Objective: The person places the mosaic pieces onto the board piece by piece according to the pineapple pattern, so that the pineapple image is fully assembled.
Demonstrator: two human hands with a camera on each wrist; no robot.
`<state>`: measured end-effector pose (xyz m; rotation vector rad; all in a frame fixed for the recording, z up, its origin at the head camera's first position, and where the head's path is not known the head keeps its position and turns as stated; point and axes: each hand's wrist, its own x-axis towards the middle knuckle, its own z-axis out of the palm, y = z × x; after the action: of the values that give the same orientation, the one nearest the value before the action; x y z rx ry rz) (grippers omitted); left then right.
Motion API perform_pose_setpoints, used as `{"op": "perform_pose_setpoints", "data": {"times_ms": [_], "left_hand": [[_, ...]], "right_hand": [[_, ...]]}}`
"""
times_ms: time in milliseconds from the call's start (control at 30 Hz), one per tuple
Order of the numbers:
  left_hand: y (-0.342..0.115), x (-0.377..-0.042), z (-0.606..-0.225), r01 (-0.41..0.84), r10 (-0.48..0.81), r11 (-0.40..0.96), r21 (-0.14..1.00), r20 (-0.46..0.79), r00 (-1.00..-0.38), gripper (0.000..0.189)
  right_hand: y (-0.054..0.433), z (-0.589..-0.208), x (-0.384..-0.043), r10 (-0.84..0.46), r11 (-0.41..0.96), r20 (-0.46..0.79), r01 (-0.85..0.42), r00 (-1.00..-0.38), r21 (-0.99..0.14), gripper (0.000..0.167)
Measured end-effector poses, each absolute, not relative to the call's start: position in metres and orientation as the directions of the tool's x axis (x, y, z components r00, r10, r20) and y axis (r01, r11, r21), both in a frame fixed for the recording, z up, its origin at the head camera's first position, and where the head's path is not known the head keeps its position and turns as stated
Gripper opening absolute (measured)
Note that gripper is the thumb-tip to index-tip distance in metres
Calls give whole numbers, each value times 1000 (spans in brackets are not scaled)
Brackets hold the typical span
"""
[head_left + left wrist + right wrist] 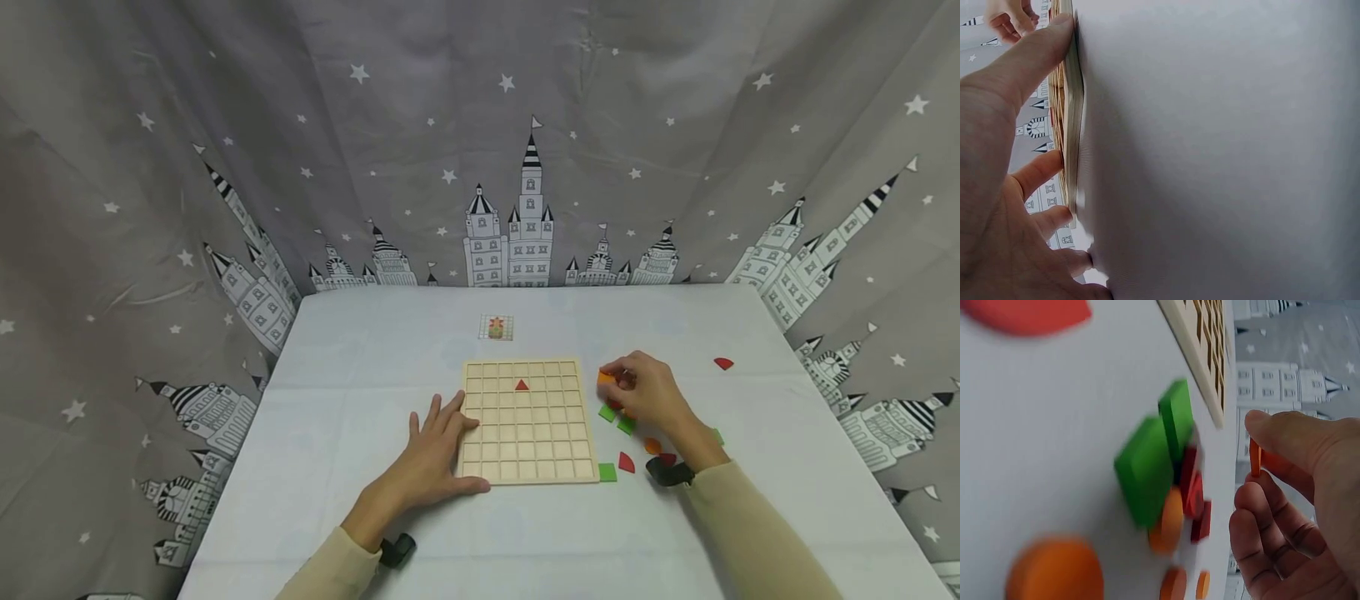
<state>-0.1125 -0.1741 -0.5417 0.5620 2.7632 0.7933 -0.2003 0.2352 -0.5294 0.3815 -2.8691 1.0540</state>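
A wooden grid board (531, 433) lies on the white table, with a red triangle (522, 386) in an upper cell. My left hand (427, 462) rests along the board's left side, fingers spread and thumb at the near corner; in the left wrist view its thumb (1041, 53) touches the board's edge. Just right of the board, my right hand (647, 390) pinches a thin orange piece (1255, 456) between thumb and fingers, raised above the tabletop. Below it lie green squares (1146, 469), orange round pieces (1054, 572) and red pieces, partly hidden by the hand in the head view.
A small pattern card (497, 327) lies beyond the board. One red quarter-circle (723, 363) sits apart at far right, another (626, 462) near the board's lower right. A green square (607, 472) lies by that corner. A grey castle-print curtain (420, 125) hangs behind the table.
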Motion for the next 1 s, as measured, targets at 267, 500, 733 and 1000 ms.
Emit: {"op": "perform_pose_setpoints", "data": {"times_ms": [267, 500, 733, 1000], "left_hand": [[-175, -113, -542, 299, 414, 783, 545, -98, -905, 102], [-174, -112, -541, 294, 411, 786, 544, -105, -906, 101], [-174, -113, -542, 295, 410, 790, 538, -105, -906, 101], [-173, -114, -545, 286, 404, 795, 534, -115, -907, 100]], "right_hand": [[208, -535, -199, -268, 675, 217, -344, -939, -653, 28], [184, -536, -200, -333, 633, 236, -402, -913, -661, 20], [166, -537, -201, -368, 618, 201, -400, -908, -676, 14], [150, -539, -202, -429, 597, 210, -451, -878, -664, 12]]}}
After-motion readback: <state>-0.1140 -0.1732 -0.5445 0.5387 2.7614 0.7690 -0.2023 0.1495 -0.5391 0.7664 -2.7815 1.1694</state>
